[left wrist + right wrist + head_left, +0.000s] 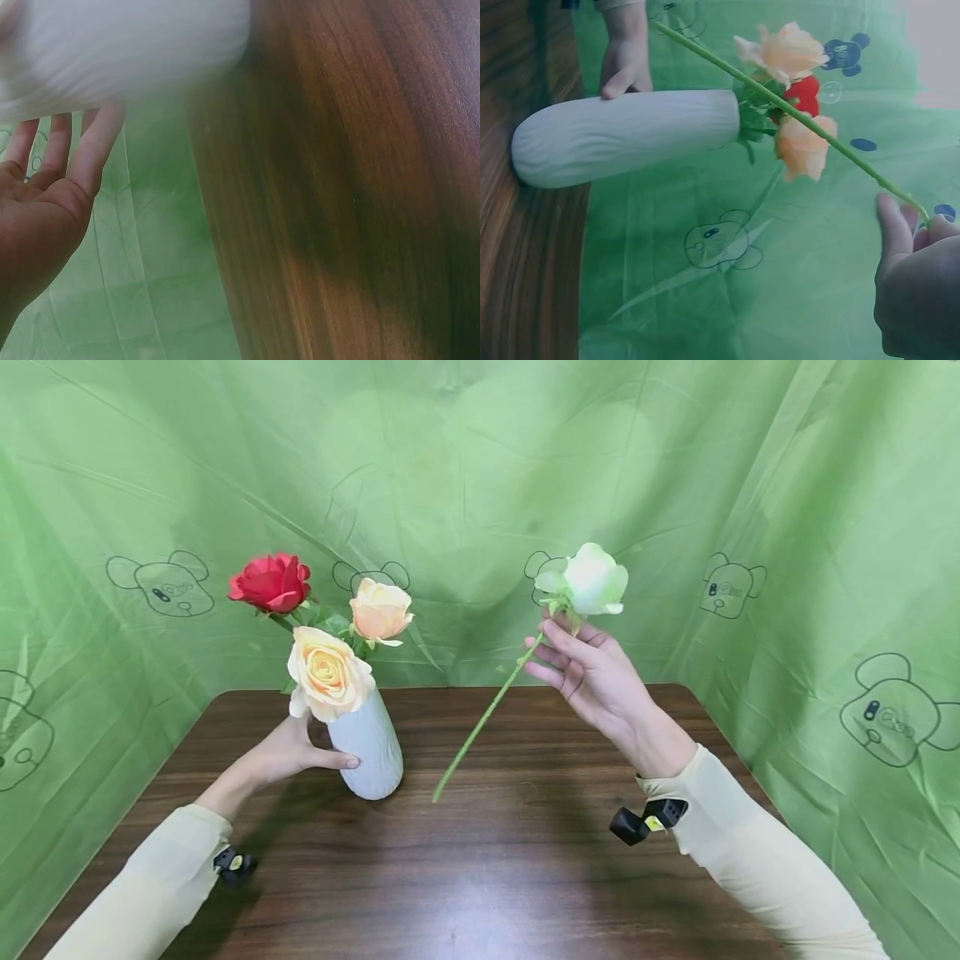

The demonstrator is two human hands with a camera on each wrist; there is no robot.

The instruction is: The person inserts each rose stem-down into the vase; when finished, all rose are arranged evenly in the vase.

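A white ribbed vase [369, 747] stands on the table at left of centre in the head view. It holds a red rose [272, 583], a peach rose [381, 610] and a yellow-peach rose [328, 670]. My left hand [288, 750] grips the vase from its left side, thumb across the front; the left wrist view shows fingertips against the vase wall [135, 45]. To the right, my right hand [600, 681] pinches a white rose [595, 578] just below its bloom. Its bare green stem [772, 96] slants down toward the vase, its lower end apart from it.
The dark wooden table [480, 860] ends at a back edge close to a green curtain [465, 510] printed with bear faces. The curtain also hangs along both sides. A small black camera [648, 821] is strapped at the right wrist.
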